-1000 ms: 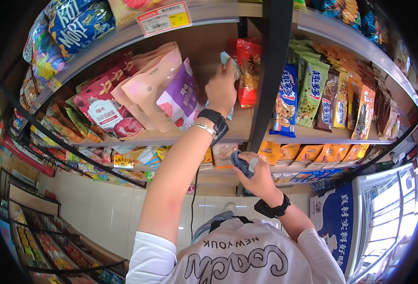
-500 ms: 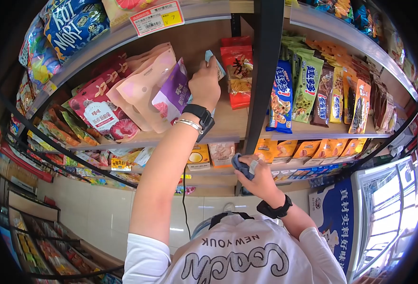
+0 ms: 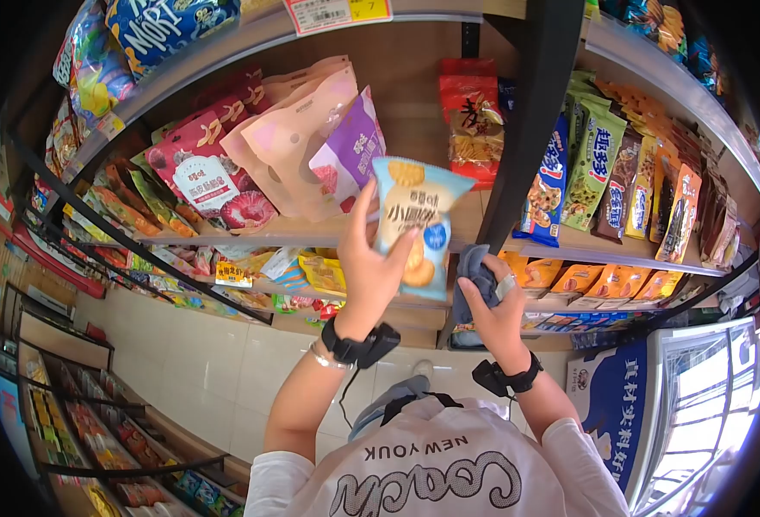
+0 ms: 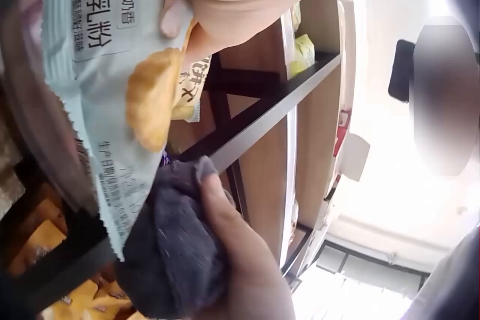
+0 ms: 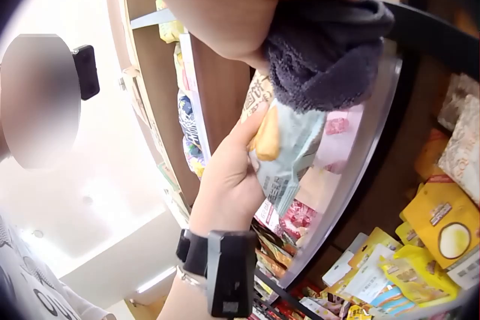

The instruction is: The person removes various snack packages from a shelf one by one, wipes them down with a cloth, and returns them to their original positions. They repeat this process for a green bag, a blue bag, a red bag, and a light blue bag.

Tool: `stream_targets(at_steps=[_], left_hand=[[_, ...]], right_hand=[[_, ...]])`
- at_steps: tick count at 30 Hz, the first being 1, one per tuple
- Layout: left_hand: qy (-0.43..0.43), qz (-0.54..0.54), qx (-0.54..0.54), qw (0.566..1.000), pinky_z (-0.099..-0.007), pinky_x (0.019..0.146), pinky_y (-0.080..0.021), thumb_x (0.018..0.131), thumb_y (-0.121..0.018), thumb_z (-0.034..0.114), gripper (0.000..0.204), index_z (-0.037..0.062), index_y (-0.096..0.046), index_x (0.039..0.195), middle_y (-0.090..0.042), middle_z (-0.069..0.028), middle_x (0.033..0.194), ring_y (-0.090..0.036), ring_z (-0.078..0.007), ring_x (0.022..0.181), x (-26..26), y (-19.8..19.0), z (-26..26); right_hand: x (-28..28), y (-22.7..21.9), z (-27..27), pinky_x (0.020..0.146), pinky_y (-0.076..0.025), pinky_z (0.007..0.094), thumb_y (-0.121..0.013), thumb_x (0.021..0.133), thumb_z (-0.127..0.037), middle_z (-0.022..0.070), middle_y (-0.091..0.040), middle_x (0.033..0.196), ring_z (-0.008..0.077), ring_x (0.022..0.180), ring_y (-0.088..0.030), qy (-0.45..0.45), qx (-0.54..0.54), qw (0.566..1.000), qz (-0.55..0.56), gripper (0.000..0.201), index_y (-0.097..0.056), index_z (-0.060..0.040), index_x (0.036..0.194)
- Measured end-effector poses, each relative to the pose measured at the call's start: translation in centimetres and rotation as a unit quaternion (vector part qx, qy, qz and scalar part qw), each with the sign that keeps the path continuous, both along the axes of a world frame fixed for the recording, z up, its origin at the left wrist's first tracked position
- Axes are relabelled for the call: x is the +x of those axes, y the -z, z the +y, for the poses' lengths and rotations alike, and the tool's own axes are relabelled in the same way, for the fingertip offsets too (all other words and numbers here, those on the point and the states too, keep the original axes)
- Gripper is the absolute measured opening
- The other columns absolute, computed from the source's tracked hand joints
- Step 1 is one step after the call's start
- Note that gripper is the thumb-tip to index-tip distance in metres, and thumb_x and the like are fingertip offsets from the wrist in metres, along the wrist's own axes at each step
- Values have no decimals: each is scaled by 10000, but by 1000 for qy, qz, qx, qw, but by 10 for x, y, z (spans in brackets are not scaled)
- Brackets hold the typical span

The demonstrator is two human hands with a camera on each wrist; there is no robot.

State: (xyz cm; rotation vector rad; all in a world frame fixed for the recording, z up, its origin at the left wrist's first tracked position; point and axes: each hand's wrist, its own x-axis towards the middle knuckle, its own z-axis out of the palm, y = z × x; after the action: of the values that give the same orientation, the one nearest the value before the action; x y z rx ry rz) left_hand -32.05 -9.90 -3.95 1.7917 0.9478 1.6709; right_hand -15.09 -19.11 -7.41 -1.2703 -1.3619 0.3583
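My left hand (image 3: 373,274) grips a light blue and cream bag of biscuits (image 3: 420,215) by its left side, thumb across the front. The bag is held out in front of the shelf, its printed face toward the head camera. In the left wrist view the back of the biscuit bag (image 4: 112,102) shows, with a biscuit picture on it. My right hand (image 3: 500,314) holds a bunched dark grey cloth (image 3: 474,280) just right of the bag. The cloth (image 5: 326,54) looks thick and fuzzy in the right wrist view.
Pink pouches (image 3: 289,142) and a purple-and-white pouch (image 3: 354,146) stand on the shelf to the left. A red snack bag (image 3: 473,125) stands behind, beside a black upright post (image 3: 539,121). Biscuit packs (image 3: 595,164) line the right bay. Orange packs (image 3: 604,280) sit on the lower shelf.
My left hand has drawn the biscuit bag out of the shelf, toward my body, and turned its front into view. My right hand with the cloth has shifted slightly right.
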Motion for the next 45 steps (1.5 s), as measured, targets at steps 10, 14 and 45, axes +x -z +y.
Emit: stream_targets(at_steps=[10,14,45], left_hand=[[89,-150,-201,964,-305,904,-525,740,-785,-44,740,-42,-405,1376,-569,-134,1200,-615,-198,1096,-29,44,-58],[147,-139,-246,948,-312,934,-502,751,-788,-28,655,-43,-465,1321,-566,-100,1231,-608,-173,1098,-39,64,-65],[174,79,-288,938,-320,869,-509,794,-774,164,469,11,-591,1198,-681,-85,1118,-642,-162,1022,-61,116,-115]], right_hand=[[-19,22,7,870,-498,330,-918,626,-293,139,-687,1015,174,938,-648,-183,-178,967,11,708,-582,34,1157],[-16,10,7,903,-486,321,-914,629,-268,121,-691,1045,163,969,-642,-236,-210,948,30,706,-592,41,1176],[-68,28,-40,866,-468,463,-701,602,-31,122,-592,1128,335,1020,-554,-223,92,922,-304,469,-642,-73,1065]])
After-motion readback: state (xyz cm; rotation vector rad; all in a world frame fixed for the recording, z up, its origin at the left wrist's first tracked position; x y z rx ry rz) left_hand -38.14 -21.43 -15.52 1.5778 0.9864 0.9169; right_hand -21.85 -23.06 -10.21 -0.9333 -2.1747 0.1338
